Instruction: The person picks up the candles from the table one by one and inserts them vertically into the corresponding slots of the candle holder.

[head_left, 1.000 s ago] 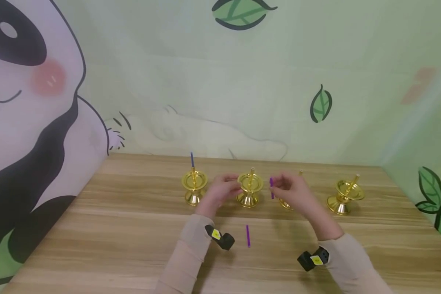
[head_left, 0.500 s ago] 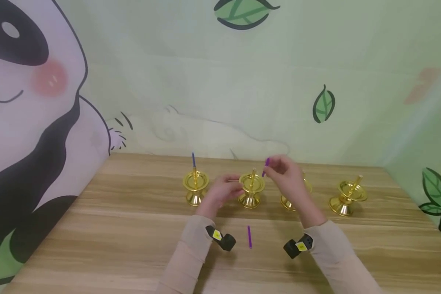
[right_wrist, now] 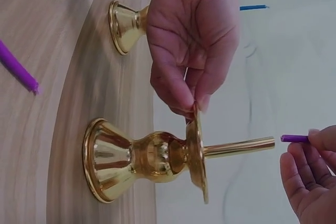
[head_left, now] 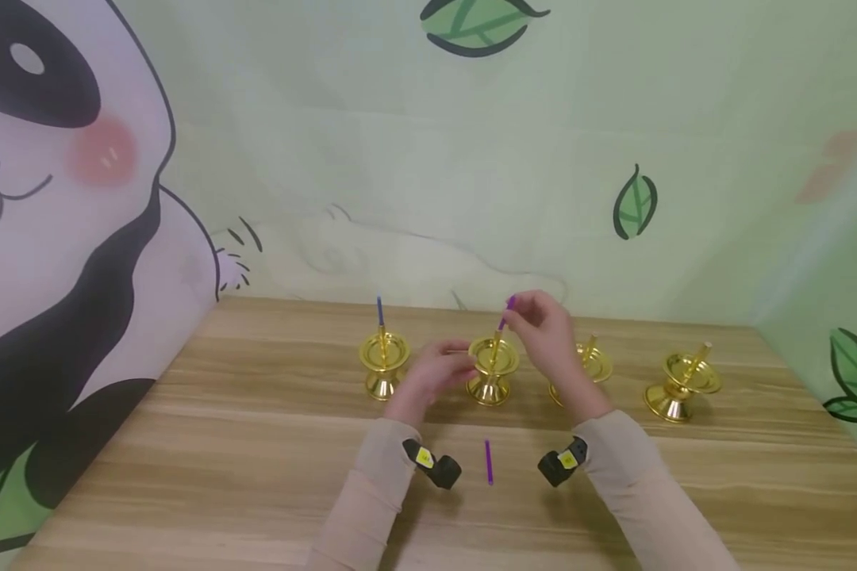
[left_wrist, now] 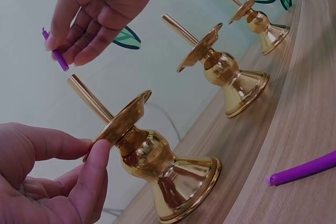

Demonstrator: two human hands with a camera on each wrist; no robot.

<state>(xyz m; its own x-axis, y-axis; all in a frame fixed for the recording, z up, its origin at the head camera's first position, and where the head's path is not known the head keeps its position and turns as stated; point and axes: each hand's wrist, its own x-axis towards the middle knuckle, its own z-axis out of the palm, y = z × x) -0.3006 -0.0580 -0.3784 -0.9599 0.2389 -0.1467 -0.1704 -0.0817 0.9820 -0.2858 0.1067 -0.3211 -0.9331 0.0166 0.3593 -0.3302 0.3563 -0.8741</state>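
Observation:
My left hand [head_left: 436, 371] pinches the dish rim of a gold candle holder [left_wrist: 163, 177], second from the left in the row. In my right hand [head_left: 545, 329] a thin purple candle [right_wrist: 295, 138] is pinched between thumb and fingers. Its lower end is just off the top of the holder's upright tube [right_wrist: 241, 147], with a small gap visible in both wrist views. Another purple candle [head_left: 489, 462] lies on the table in front of the holders. At the left end, a gold holder [head_left: 383, 369] carries a blue candle [head_left: 380, 310] upright in its tube.
Two more gold holders stand to the right: one [head_left: 594, 365] partly behind my right forearm, the other [head_left: 678, 386] at the right end. They stand on a wooden table [head_left: 257, 476]. Behind it hangs a pale green backdrop [head_left: 328, 143] with a panda and leaves.
My right hand has moved left and up with the purple candle, bringing it from beside the second holder to above its tube. My left hand has stayed at that holder's rim.

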